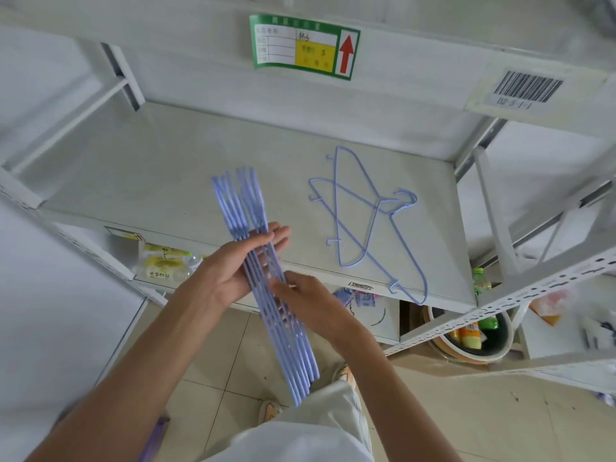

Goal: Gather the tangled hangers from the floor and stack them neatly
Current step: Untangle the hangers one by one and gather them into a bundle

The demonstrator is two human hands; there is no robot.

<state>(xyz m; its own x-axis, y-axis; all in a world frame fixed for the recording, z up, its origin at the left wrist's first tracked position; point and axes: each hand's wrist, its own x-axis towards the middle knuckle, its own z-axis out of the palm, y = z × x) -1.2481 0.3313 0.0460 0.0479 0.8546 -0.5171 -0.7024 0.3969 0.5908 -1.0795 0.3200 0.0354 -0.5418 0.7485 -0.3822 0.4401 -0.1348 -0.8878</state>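
A bundle of several light-blue wire hangers (240, 201) runs edge-on from the white shelf down towards my legs. My left hand (233, 265) lies against the bundle's left side with straight fingers pressing across it. From the right, my right hand (310, 301) meets the bundle, its fingers curled onto the wires lower down. Two more blue hangers (366, 215) lie crossed and flat on the shelf (150, 168), to the right of the bundle and apart from both hands.
The shelf is part of a white metal rack with an upper shelf bearing a green label (303, 45) and a barcode tag (526, 88). Packets (163, 261) and bottles (481, 281) sit on lower levels. A bowl-like tub (473, 338) stands on the tiled floor.
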